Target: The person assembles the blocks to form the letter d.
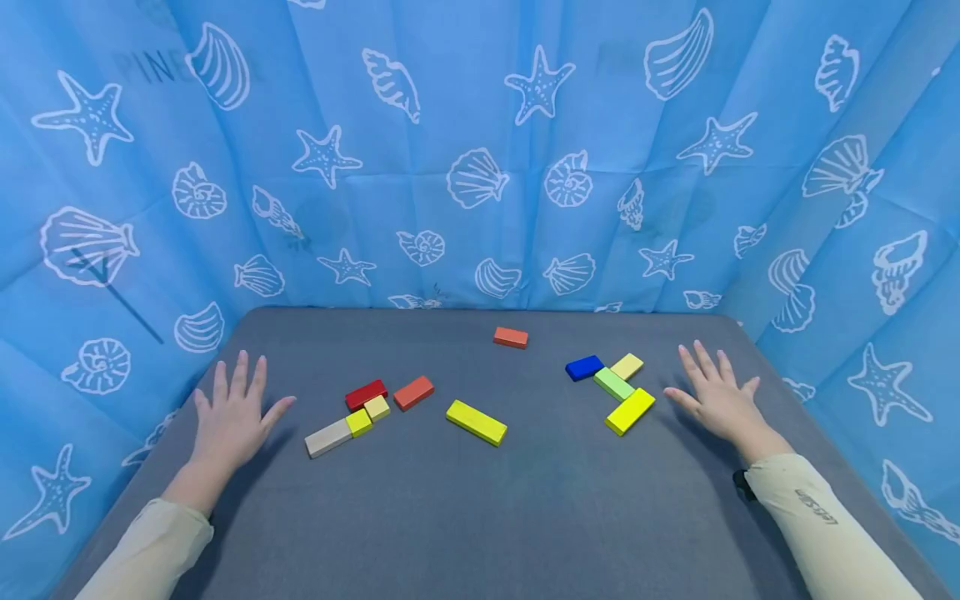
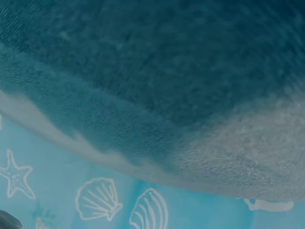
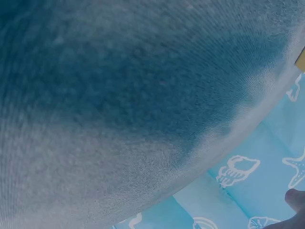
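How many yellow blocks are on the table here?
5: one long yellow block mid-table, a small one and a pale one in the left cluster, a long one and a pale one in the right cluster. None looks hidden.

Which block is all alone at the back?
The orange block nearest the curtain. It touches nothing, while the other orange block lies beside the red block.

your left hand (image 1: pixel 234 414): bare, no rings or glove. your right hand (image 1: pixel 718 398): bare likewise. both arms: long, pale cream sleeves reaching to the wrist. right sleeve (image 1: pixel 817 525): small dark lettering printed along the forearm; a dark strap or band edge at its cuff, at nine o'clock of the wrist.
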The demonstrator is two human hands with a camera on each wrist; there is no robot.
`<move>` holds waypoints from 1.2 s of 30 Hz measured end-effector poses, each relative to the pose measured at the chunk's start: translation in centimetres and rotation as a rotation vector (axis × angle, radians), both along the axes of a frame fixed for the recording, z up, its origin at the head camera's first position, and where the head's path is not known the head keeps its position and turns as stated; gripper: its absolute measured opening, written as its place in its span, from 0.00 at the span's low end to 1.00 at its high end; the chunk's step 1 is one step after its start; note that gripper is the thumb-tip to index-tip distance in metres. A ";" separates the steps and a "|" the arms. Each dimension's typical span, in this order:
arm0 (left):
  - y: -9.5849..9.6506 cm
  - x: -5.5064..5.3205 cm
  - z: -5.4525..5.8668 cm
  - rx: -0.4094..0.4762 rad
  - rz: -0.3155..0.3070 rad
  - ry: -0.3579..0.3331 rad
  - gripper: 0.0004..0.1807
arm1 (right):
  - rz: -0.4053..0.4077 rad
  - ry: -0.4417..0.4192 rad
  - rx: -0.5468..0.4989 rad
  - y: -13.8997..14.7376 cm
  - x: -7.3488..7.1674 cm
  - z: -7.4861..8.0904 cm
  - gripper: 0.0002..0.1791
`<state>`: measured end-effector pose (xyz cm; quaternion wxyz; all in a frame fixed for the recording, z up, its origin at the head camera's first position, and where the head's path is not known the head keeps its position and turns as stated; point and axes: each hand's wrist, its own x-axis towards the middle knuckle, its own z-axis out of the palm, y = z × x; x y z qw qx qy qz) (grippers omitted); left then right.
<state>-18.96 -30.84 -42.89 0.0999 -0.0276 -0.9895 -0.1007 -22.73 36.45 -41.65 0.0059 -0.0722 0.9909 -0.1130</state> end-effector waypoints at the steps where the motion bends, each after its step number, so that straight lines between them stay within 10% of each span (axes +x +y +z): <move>1: 0.1 0.1 0.1 0.000 -0.001 -0.001 0.48 | -0.001 -0.002 0.000 -0.1 0.1 0.0 0.48; 19: 1.6 1.0 0.0 0.037 -0.063 -0.023 0.47 | -0.013 -0.057 -0.076 -2.5 1.3 -0.4 0.52; 36: 7.0 2.3 0.2 0.040 -0.278 -0.082 0.44 | 0.046 -0.022 -0.109 -6.5 4.4 -1.6 0.48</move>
